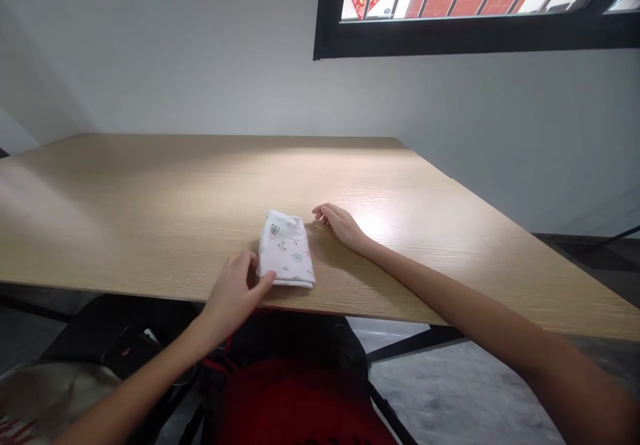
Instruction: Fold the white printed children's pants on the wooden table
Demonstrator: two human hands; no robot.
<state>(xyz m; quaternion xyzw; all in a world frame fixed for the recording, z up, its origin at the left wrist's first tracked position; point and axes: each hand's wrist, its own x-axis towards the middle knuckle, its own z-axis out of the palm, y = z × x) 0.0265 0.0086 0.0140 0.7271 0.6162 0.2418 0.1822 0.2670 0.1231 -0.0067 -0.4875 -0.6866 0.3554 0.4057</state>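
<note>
A folded white cloth (286, 250) with small printed figures lies near the front edge of the wooden table. My left hand (241, 282) is at its near left corner, the thumb on top and the other fingers curled at the left edge, partly hidden. To the right of the cloth, my right hand (340, 222) rests on the tabletop, apart from it. Its fingers are loosely bent, with nothing seen in them.
The light wooden table (150, 218) reaches back to a grey-white wall (200, 52). A dark-framed barred window (450, 35) is at the upper right. Below the front edge are a black seat with a dark object (131, 352) on it and a red item (295, 398).
</note>
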